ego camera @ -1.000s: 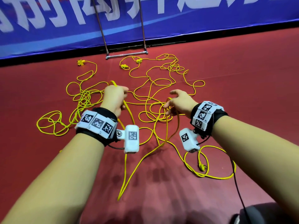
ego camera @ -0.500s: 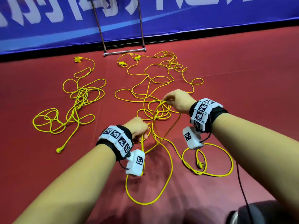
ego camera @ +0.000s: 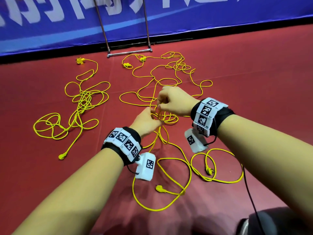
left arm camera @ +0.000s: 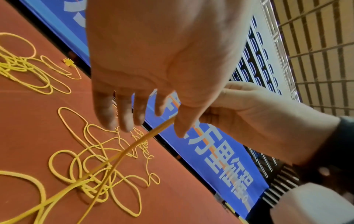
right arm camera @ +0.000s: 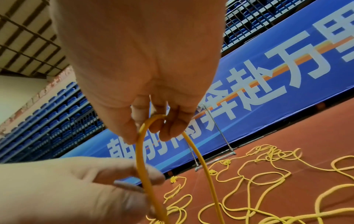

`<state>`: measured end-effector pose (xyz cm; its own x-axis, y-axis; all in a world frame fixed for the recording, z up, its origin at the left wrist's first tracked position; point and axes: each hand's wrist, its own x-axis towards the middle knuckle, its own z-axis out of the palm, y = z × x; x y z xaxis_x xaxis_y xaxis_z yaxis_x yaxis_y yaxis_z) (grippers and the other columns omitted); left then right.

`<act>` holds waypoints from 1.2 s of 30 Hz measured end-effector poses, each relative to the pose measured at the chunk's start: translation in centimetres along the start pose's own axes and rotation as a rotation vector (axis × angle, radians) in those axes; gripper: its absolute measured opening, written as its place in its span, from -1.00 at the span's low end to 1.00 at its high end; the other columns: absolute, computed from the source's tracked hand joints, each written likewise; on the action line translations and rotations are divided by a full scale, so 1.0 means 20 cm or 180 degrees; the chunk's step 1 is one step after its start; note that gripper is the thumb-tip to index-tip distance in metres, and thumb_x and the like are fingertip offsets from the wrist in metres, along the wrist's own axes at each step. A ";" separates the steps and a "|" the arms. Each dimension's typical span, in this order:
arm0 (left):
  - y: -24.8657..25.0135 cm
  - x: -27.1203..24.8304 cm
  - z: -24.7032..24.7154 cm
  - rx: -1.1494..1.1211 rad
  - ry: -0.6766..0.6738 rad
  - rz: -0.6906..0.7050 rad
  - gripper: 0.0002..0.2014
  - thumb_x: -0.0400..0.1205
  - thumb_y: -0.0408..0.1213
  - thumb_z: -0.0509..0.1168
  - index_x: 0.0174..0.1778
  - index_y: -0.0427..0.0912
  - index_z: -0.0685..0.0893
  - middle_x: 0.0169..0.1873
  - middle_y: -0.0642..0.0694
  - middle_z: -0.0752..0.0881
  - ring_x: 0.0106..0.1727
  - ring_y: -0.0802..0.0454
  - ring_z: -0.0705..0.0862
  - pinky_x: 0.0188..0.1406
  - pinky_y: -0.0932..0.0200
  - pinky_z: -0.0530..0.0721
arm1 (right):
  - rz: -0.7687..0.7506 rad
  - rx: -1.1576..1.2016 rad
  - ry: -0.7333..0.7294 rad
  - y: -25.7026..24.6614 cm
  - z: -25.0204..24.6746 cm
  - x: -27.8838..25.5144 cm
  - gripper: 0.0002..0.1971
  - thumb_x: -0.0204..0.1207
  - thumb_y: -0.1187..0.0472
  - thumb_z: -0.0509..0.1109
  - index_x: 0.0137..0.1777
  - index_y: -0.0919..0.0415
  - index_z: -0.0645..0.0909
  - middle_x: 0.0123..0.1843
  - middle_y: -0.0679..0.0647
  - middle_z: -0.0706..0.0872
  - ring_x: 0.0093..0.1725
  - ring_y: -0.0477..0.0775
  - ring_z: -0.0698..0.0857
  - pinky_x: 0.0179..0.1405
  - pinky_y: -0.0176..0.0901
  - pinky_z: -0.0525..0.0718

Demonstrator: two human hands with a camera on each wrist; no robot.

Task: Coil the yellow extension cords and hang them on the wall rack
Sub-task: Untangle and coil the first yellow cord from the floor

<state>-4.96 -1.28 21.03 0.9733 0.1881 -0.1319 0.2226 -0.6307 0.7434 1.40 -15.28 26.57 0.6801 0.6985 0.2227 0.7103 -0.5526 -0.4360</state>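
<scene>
Both grips on yellow cord [ego camera: 162, 133]

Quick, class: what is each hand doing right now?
Left hand: pinches the yellow cord.
Right hand: holds a loop of the same cord, fingers curled round it.

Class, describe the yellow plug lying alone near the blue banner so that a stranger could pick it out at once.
Start at the metal rack standing against the blue banner. Look just left of its floor bar, on the red floor: the star-shaped yellow plug lies there. Unlike the two plugs right of it, it ends the separate left-hand cord.
</scene>
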 end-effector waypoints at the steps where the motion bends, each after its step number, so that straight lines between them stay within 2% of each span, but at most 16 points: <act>1: 0.01 0.00 -0.02 -0.0072 0.0085 0.0142 -0.67 0.47 -0.18 0.50 0.08 0.00 0.55 -0.14 -0.02 0.67 -0.13 -0.05 0.65 -0.04 0.02 0.63 | -0.0082 0.0023 0.0037 -0.02 -0.02 0.01 -0.93 0.42 0.32 0.45 -0.12 0.22 0.74 -0.20 -0.04 0.54 -0.20 -0.01 0.54 -0.22 -0.32 0.34; 4: 0.06 -0.01 -0.05 -0.0068 -0.0088 0.0499 -0.90 0.58 -0.30 0.38 -0.21 -0.05 0.63 -0.32 -0.09 0.68 -0.28 -0.11 0.65 -0.12 -0.24 0.74 | -0.0259 0.0206 0.0160 -0.07 -0.04 0.02 -0.80 0.34 0.42 0.39 -0.08 0.22 0.74 -0.15 0.02 0.61 -0.18 0.00 0.55 -0.21 -0.30 0.37; 6: 0.08 -0.01 -0.07 -0.0438 -0.0034 0.0479 -0.82 0.65 -0.44 0.29 -0.26 -0.18 0.64 -0.33 -0.27 0.67 -0.31 -0.17 0.69 -0.20 -0.26 0.74 | -0.0273 0.0500 0.0434 -0.10 -0.04 0.03 -0.72 0.36 0.44 0.37 0.02 0.19 0.73 -0.05 0.05 0.64 -0.15 -0.02 0.57 -0.13 -0.27 0.47; 9: 0.13 -0.02 -0.11 -0.1566 0.0304 0.0164 -0.82 0.72 -0.48 0.19 -0.18 -0.27 0.60 -0.26 -0.32 0.66 -0.45 -0.07 0.71 -0.34 0.01 0.78 | 0.0202 0.0978 0.0906 -0.07 -0.03 0.06 -0.72 0.51 0.33 0.37 0.20 0.14 0.69 0.07 0.04 0.65 -0.10 -0.04 0.61 0.04 -0.26 0.54; 11: 0.16 -0.03 -0.16 -0.2349 0.0266 -0.0024 -0.81 0.76 -0.46 0.14 -0.16 -0.30 0.57 -0.25 -0.26 0.64 -0.47 0.03 0.74 -0.37 0.20 0.78 | 0.0809 0.1056 0.0939 0.01 -0.01 0.05 -0.81 0.57 0.24 0.34 0.14 0.16 0.68 -0.12 0.02 0.66 -0.15 0.04 0.61 -0.05 -0.15 0.58; 14: 0.21 -0.05 -0.23 -0.3202 0.0082 -0.0104 -0.78 0.78 -0.47 0.08 -0.16 -0.33 0.55 -0.22 -0.28 0.64 -0.35 -0.09 0.77 -0.28 0.14 0.80 | 0.2054 0.2188 0.0059 0.10 0.08 -0.03 -0.80 0.74 0.03 0.19 0.02 0.15 0.50 -0.37 0.12 0.60 -0.47 0.11 0.59 -0.46 -0.27 0.48; 16: 0.26 -0.07 -0.26 -0.3462 -0.0028 -0.0128 -0.77 0.78 -0.47 0.06 -0.16 -0.35 0.54 -0.22 -0.30 0.65 -0.28 -0.16 0.75 -0.28 0.11 0.80 | 0.2657 0.3219 -0.0649 0.11 0.12 -0.11 -0.66 0.74 -0.19 0.04 0.02 0.08 0.40 -0.35 0.24 0.67 -0.43 0.15 0.68 -0.40 -0.22 0.53; 18: 0.29 -0.08 -0.28 -0.3680 -0.0170 -0.0206 -0.76 0.77 -0.45 0.08 -0.18 -0.35 0.55 -0.26 -0.29 0.69 -0.32 -0.15 0.77 -0.33 0.13 0.81 | 0.2785 0.3779 -0.0808 0.14 0.15 -0.12 -0.59 0.72 -0.27 -0.04 0.02 0.05 0.40 -0.21 0.30 0.73 -0.26 0.24 0.76 -0.26 -0.10 0.60; 21: 0.31 -0.09 -0.30 -0.3667 -0.0326 -0.0374 -0.77 0.74 -0.42 0.12 -0.22 -0.34 0.57 -0.31 -0.26 0.71 -0.41 -0.10 0.78 -0.40 0.17 0.77 | 0.2811 0.4209 -0.0441 0.17 0.14 -0.08 -0.58 0.74 -0.19 0.03 -0.02 0.15 0.49 -0.13 0.21 0.72 -0.22 0.20 0.79 -0.24 -0.10 0.68; 23: 0.30 -0.09 -0.29 -0.3321 -0.0315 -0.0545 -0.81 0.71 -0.40 0.15 -0.21 -0.29 0.57 -0.32 -0.21 0.69 -0.43 -0.08 0.77 -0.45 0.17 0.75 | 0.2700 0.4111 0.0057 0.15 0.11 -0.06 -0.80 0.74 0.08 0.20 0.01 0.20 0.51 -0.17 0.19 0.68 -0.32 0.12 0.77 -0.39 -0.19 0.71; 24: 0.29 -0.09 -0.28 -0.3027 -0.0215 -0.0650 -0.85 0.69 -0.38 0.17 -0.19 -0.26 0.57 -0.34 -0.17 0.68 -0.42 -0.08 0.76 -0.46 0.16 0.74 | 0.2598 0.3990 0.0347 0.15 0.10 -0.05 -0.93 0.71 0.25 0.24 0.03 0.24 0.51 -0.19 0.20 0.68 -0.38 0.10 0.76 -0.47 -0.23 0.70; 26: 0.24 -0.05 -0.26 -0.2475 0.0187 -0.0819 -0.94 0.65 -0.34 0.24 -0.03 -0.23 0.59 -0.33 -0.11 0.61 -0.38 -0.05 0.70 -0.44 0.13 0.70 | 0.2384 0.3759 0.0757 0.16 0.09 -0.04 -0.85 0.62 0.51 0.21 0.06 0.29 0.51 -0.22 0.20 0.68 -0.44 0.09 0.73 -0.54 -0.24 0.69; 28: 0.15 0.00 -0.25 -0.2206 0.0724 -0.1034 -0.70 0.58 -0.31 0.34 0.22 -0.25 0.58 -0.23 -0.10 0.56 -0.30 -0.01 0.61 -0.37 0.14 0.60 | 0.2256 0.3745 0.0901 0.15 0.07 -0.04 -0.70 0.57 0.63 0.14 0.13 0.27 0.46 -0.20 0.21 0.69 -0.43 0.12 0.76 -0.55 -0.22 0.67; 31: 0.07 0.04 -0.26 -0.1908 0.1146 -0.1018 -0.69 0.52 -0.27 0.39 0.17 -0.22 0.61 -0.03 -0.13 0.63 -0.12 -0.02 0.54 -0.23 0.19 0.53 | 0.1951 0.3787 0.0663 0.11 0.03 -0.03 -0.57 0.59 0.64 0.15 0.35 0.24 0.33 -0.13 0.19 0.74 -0.42 0.11 0.77 -0.57 -0.24 0.63; 33: 0.08 0.04 -0.25 -0.1917 0.0810 -0.0927 -0.94 0.62 -0.23 0.30 -0.08 -0.13 0.62 -0.16 -0.08 0.67 -0.22 0.03 0.54 -0.30 0.21 0.47 | 0.1536 0.3662 0.0247 0.07 0.01 -0.02 -0.63 0.60 0.61 0.19 0.34 0.30 0.40 -0.07 0.15 0.77 -0.41 0.04 0.78 -0.58 -0.28 0.58; 36: 0.12 0.02 -0.26 -0.2415 0.0024 -0.1004 -0.75 0.73 -0.05 0.16 -0.08 -0.14 0.59 -0.25 -0.08 0.76 -0.18 -0.01 0.69 -0.13 0.10 0.60 | 0.1034 0.3394 -0.0369 0.00 0.00 -0.02 -0.66 0.58 0.61 0.23 0.28 0.33 0.54 -0.05 0.12 0.79 -0.37 0.01 0.78 -0.56 -0.30 0.56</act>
<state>-4.41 1.11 26.13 0.8703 0.2782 -0.4064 0.3841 0.1329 0.9137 1.22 -15.57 26.43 0.7444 0.6608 -0.0959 -0.0544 -0.0831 -0.9951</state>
